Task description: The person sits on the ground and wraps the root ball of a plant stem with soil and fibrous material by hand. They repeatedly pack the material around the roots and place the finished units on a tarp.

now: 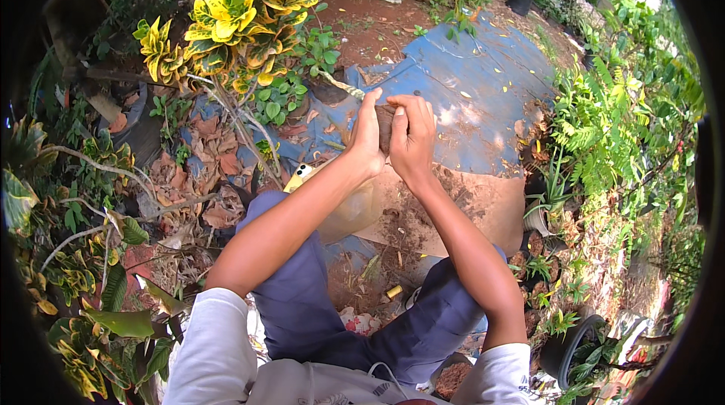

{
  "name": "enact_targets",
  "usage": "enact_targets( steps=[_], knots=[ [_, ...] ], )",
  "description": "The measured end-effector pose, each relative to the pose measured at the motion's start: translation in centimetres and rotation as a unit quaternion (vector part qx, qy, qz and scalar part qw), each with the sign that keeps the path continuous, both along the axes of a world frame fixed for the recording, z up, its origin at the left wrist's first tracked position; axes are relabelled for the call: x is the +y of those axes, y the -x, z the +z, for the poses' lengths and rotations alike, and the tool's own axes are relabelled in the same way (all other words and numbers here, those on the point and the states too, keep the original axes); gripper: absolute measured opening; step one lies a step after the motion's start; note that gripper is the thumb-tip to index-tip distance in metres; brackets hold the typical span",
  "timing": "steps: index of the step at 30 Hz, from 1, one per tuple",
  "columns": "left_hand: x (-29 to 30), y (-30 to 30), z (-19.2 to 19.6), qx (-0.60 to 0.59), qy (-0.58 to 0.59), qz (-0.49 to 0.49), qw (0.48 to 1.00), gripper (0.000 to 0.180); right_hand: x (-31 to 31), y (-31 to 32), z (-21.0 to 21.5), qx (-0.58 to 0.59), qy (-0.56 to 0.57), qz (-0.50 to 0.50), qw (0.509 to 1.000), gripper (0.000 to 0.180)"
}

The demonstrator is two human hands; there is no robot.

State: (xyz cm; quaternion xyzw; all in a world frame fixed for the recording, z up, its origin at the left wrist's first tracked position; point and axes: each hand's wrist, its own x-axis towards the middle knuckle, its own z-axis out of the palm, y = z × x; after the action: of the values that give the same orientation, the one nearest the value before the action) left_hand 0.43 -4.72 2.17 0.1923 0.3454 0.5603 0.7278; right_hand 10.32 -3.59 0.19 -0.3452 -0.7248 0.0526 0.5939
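Out in front of me, both my hands are cupped round a brown lump of what looks like packed soil (386, 127). My left hand (365, 137) presses its left side with the palm and straight fingers. On the other side, the fingers of my right hand (412, 133) curl over its top and flank. A pale, knobbly stem (343, 86) sticks out toward the upper left beside my left fingertips; whether it joins the lump is hidden. Below my hands lies a brown cardboard sheet (491, 212) scattered with loose dark soil (411, 220).
A blue tarp (491, 73) covers the ground beyond. By my left forearm lies a yellow phone (298, 177). A small yellow cylinder (393, 292) rests between my legs. A yellow-leaved croton (226, 24) leans in at left; potted plants and a black pot (570, 348) stand right.
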Motion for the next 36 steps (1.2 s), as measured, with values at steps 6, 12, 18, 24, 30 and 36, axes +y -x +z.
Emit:
enact_targets(
  steps=[6,12,18,24,30,36],
  knots=[
    [-0.4,0.9,0.2,-0.007,-0.093,0.016,0.996,0.033,-1.0,-0.6,1.2,-0.021,0.025,0.018,0.999,0.030],
    [-0.5,1.4,0.5,0.001,-0.128,0.028,0.991,0.039,-1.2,-0.1,1.1,-0.096,-0.124,-0.031,0.987,0.040],
    [-0.9,1.6,0.4,-0.063,-0.110,-0.067,0.990,0.045,-0.9,0.8,0.3,-0.108,-0.187,-0.064,0.974,0.034],
    [0.3,1.8,0.1,-0.015,-0.073,-0.024,0.997,0.028,-0.5,1.2,-0.4,-0.105,-0.189,-0.098,0.971,0.028],
    [-0.2,1.3,0.5,-0.009,-0.066,-0.004,0.998,0.032,-0.3,0.4,-0.1,-0.040,-0.058,-0.050,0.996,0.028],
    [-1.0,1.5,1.6,0.112,-0.183,-0.030,0.976,0.037,-0.3,-1.6,1.8,0.021,-0.071,0.014,0.997,0.031]
  ],
)
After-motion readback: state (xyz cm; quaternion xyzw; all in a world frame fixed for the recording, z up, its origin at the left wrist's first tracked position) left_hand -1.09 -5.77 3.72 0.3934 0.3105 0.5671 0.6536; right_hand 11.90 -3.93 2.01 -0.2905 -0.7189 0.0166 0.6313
